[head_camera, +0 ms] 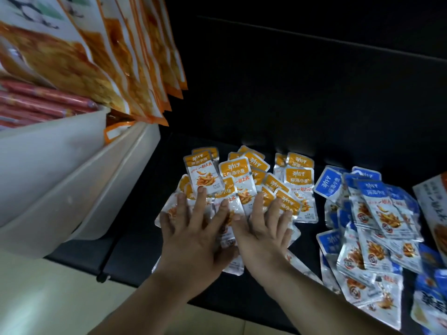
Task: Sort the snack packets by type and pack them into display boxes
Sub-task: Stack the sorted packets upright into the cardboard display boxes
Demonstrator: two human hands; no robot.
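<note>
Several orange-topped snack packets (pixel 242 180) lie in a loose heap on the black shelf (pixel 135 238). My left hand (pixel 193 235) rests flat on the left part of that heap, fingers straight and spread. Close beside it, my right hand (pixel 266 230) presses flat on the heap's right part, fingers straight too. To the right, a separate pile of several blue-topped packets (pixel 372 218) spreads toward the front edge. At the far right edge stands part of a printed display box (pixel 433 209).
White plastic bins (pixel 72 180) jut out at the left, holding red sausage sticks (pixel 41 102). Large orange snack bags (pixel 108 56) hang above them. The shelf's back wall is dark. Pale floor (pixel 48 298) shows below the shelf's front edge.
</note>
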